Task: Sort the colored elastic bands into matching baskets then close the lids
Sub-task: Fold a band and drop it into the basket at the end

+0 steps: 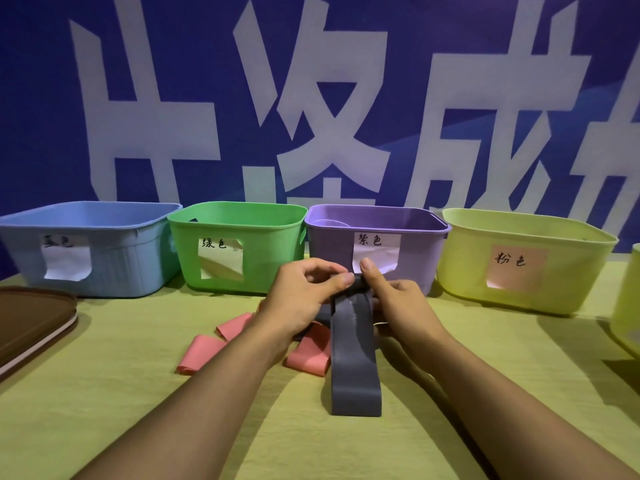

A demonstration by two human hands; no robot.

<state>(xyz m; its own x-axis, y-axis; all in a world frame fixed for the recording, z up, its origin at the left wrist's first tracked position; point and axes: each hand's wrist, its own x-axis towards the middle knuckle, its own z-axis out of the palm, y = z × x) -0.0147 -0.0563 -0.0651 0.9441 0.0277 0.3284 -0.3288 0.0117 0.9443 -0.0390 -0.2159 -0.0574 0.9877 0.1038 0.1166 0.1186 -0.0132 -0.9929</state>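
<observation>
**newbie_sorter:** ok so both hands are on the dark grey band (353, 344). left hand (304, 296) has its fingers curled round the top end and the thumb pinching it, right hand (398, 299) pinches the same end from the other side. The rest of the loop hangs down and its bottom edge sits on the surface (138, 410). Which basket though?

**bandwrangler:** looks purplish-grey to me, so I'd guess the purple basket (377, 237), which is right behind the hands and open. Hard to be sure in that light; read the label before you drop it

**newbie_sorter:** any tips for doing it clean?

**bandwrangler:** lift it high enough that the dangling end clears the rim, otherwise it'll drape over the edge and get in the way of the lid later. One hand is plenty once it's up. Also watch the pink bands (308, 351) lying just beside and partly under your left wrist, don't drag them along

**newbie_sorter:** those go in the yellowish basket (519, 265) with the pink label, I think

**bandwrangler:** seems right. Blue basket (86, 244) and green basket (235, 244) are further left. The brown lid (31, 320) at far left can wait till the bands are all in
</observation>
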